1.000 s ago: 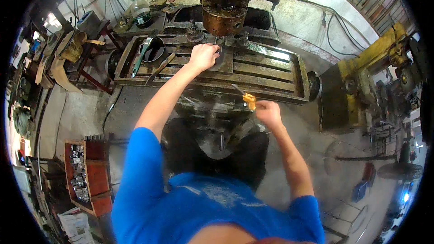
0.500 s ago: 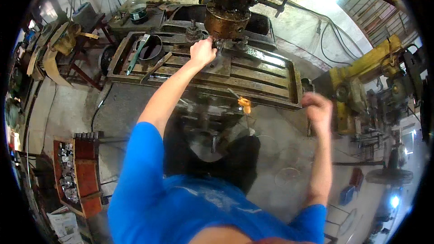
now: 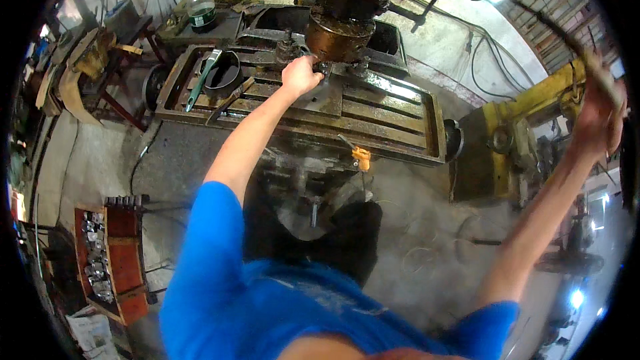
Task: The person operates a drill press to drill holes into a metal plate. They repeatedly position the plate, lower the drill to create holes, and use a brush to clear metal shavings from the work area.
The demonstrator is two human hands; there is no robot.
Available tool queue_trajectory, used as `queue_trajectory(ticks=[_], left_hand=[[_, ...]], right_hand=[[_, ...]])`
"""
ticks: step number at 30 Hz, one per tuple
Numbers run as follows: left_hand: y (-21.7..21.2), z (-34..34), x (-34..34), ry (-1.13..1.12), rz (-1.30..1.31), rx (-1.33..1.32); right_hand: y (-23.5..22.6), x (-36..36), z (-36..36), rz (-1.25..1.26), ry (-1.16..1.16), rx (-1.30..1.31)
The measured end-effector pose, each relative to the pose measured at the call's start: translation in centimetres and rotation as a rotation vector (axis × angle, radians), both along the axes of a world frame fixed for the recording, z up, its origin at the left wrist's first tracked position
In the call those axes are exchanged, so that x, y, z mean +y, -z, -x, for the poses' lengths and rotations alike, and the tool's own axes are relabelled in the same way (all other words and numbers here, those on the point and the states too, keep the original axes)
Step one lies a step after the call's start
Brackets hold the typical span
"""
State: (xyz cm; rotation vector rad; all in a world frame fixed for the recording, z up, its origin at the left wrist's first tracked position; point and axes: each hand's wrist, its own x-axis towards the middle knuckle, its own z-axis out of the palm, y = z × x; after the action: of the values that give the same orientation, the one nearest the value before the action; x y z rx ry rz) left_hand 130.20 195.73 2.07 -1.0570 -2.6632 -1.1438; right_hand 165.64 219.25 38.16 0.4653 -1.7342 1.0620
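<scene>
My left hand (image 3: 301,75) is closed at the clamped work area just below the oily spindle head (image 3: 340,35) of a drilling or milling machine. What its fingers grip is hidden. At the far right, my raised right hand (image 3: 600,117) wraps around the end of a long dark machine lever (image 3: 563,37). Beneath my left hand lies the slotted metal machine table (image 3: 387,127), dark with oil. On its left part sit a round black pot (image 3: 223,75), a green-handled brush (image 3: 195,87) and a thin stick-like tool (image 3: 230,101).
An orange-yellow fitting (image 3: 361,158) sits at the table's front edge. A large plastic bottle (image 3: 200,8) stands behind on the left. At lower left is a reddish box (image 3: 127,260) of small metal parts. Yellow machinery (image 3: 497,140) stands to the right.
My right hand has moved from beside the table's right end up and outward to the lever, and now grips it. My left hand stays almost in place.
</scene>
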Motion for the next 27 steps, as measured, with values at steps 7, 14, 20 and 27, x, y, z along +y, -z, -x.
queue_trajectory(ticks=[7,14,20,27], left_hand=[[0.0,-0.4,0.1,-0.050,0.010,-0.017],[-0.2,-0.4,0.4,-0.079,0.056,-0.077],[0.0,-0.3,0.2,-0.068,0.011,-0.069],[-0.1,-0.6,0.4,-0.074,0.000,-0.068]], right_hand=[[7.4,-4.9,-0.6,-0.157,0.337,0.118],[10.9,-6.1,-0.6,-0.129,0.326,0.097],[11.3,-5.8,-0.5,-0.096,0.320,0.105],[11.3,-6.7,-0.4,-0.071,0.327,0.119]])
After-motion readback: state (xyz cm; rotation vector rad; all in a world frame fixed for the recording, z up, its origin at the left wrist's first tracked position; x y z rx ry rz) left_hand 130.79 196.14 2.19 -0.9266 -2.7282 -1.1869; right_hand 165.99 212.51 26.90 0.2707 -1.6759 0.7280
